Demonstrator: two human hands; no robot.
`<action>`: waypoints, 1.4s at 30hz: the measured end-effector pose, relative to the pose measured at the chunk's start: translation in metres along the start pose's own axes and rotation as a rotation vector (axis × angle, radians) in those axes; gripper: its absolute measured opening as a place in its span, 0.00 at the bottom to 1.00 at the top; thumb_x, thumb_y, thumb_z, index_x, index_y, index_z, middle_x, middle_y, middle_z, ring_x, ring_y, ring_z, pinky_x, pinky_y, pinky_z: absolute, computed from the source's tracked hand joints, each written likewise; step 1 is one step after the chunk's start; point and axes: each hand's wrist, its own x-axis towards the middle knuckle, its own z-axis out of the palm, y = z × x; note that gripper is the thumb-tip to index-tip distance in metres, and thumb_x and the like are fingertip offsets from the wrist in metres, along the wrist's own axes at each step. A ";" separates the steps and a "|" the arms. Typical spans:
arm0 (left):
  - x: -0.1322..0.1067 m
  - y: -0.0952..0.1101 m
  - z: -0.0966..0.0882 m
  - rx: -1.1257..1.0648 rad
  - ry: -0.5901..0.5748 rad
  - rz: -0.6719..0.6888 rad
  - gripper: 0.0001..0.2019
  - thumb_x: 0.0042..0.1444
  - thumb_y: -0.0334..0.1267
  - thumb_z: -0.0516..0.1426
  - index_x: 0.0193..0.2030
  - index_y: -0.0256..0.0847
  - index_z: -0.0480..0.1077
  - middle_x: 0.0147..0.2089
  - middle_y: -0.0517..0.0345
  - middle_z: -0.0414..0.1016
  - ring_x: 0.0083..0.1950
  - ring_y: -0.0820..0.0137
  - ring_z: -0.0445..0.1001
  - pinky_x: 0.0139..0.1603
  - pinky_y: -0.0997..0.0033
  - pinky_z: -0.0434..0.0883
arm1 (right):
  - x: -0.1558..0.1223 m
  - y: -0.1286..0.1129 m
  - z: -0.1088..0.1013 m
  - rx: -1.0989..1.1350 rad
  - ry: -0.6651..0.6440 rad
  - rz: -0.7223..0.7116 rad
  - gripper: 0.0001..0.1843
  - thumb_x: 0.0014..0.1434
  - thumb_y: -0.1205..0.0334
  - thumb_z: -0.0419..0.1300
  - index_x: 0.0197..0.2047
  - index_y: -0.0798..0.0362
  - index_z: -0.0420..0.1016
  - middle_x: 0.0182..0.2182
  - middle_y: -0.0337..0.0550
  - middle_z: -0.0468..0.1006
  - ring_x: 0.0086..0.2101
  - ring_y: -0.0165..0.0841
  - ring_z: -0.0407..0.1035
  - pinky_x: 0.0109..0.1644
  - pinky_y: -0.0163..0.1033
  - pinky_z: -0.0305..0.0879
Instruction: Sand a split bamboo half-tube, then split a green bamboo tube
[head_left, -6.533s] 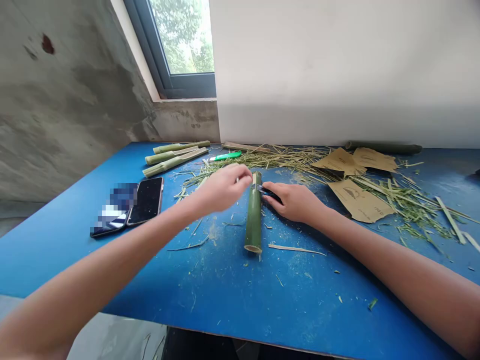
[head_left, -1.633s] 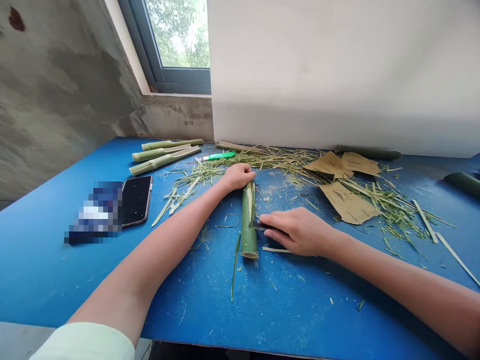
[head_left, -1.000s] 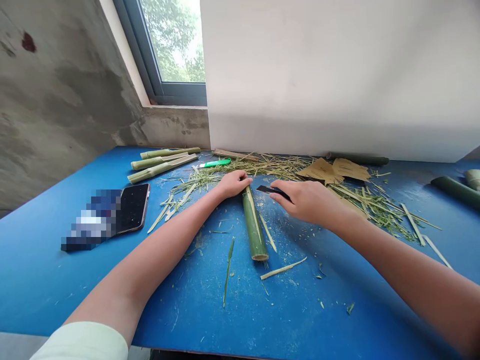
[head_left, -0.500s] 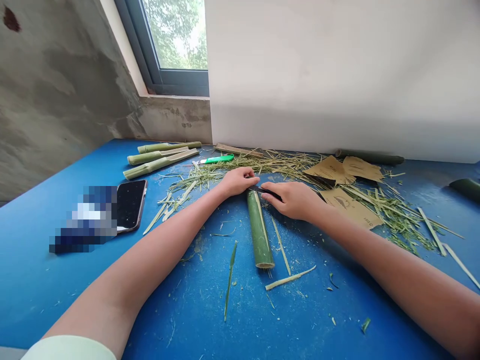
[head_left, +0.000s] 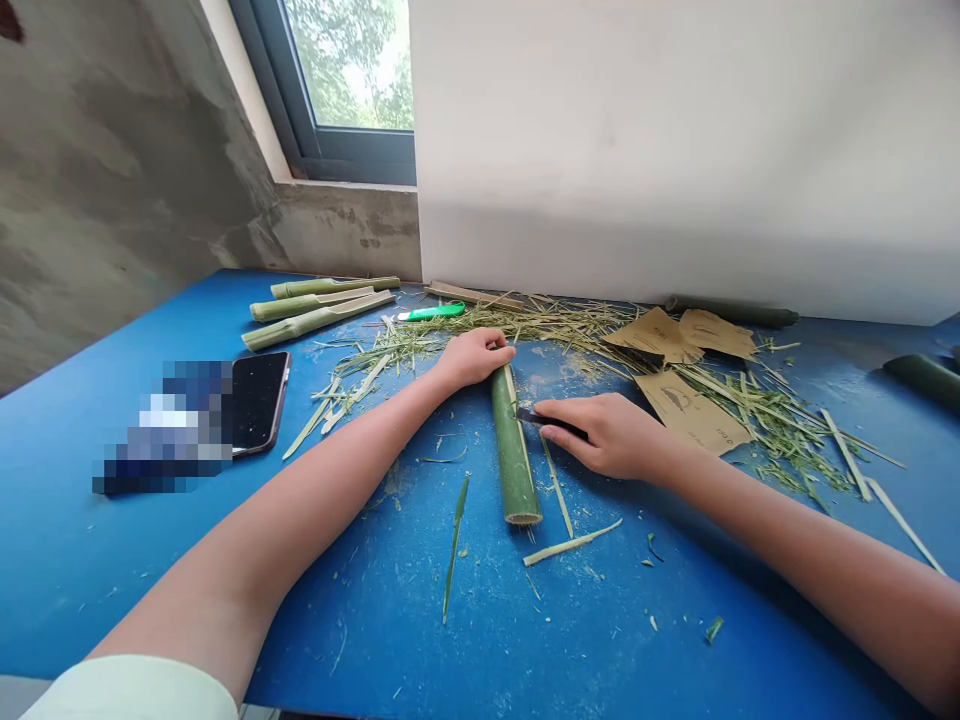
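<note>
A green bamboo tube (head_left: 516,470) lies lengthwise on the blue table, its open cut end facing me. A pale peeled strip runs along its right side. My left hand (head_left: 476,357) is closed around the far end of the tube. My right hand (head_left: 604,435) grips a dark-handled knife (head_left: 559,424), whose tip touches the tube's right side near the pale strip. Thin bamboo slivers (head_left: 574,543) lie right beside the tube, and a green sliver (head_left: 455,550) lies to its left.
Three part-cut bamboo pieces (head_left: 322,318) and a green utility knife (head_left: 433,312) lie at the back. A phone (head_left: 259,402) is on the left. Bamboo shavings (head_left: 570,322), brown paper pieces (head_left: 694,412) and a dark bamboo length (head_left: 739,313) lie toward the back right.
My right hand and the knife have moved from the tube's far end toward me along its right side. My left hand stays at the far end.
</note>
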 end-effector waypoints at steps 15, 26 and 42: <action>-0.003 0.001 -0.004 -0.060 -0.009 0.044 0.15 0.56 0.50 0.55 0.30 0.41 0.71 0.30 0.61 0.72 0.35 0.68 0.67 0.37 0.69 0.62 | -0.038 -0.019 -0.030 -0.008 -0.007 0.302 0.21 0.74 0.48 0.45 0.56 0.48 0.72 0.42 0.45 0.84 0.35 0.40 0.77 0.34 0.40 0.59; -0.003 0.000 -0.004 -0.077 -0.015 0.030 0.15 0.57 0.50 0.54 0.30 0.41 0.71 0.29 0.62 0.72 0.33 0.70 0.67 0.35 0.70 0.62 | 0.036 -0.016 -0.003 0.054 -0.008 0.271 0.21 0.73 0.49 0.46 0.59 0.48 0.72 0.45 0.47 0.84 0.41 0.44 0.77 0.42 0.42 0.62; -0.001 0.001 -0.001 -0.017 -0.002 -0.007 0.14 0.59 0.49 0.54 0.29 0.42 0.70 0.29 0.62 0.72 0.33 0.69 0.66 0.36 0.69 0.62 | -0.008 -0.031 -0.007 0.098 -0.080 -0.022 0.20 0.75 0.51 0.46 0.59 0.49 0.72 0.45 0.47 0.83 0.40 0.39 0.78 0.39 0.40 0.64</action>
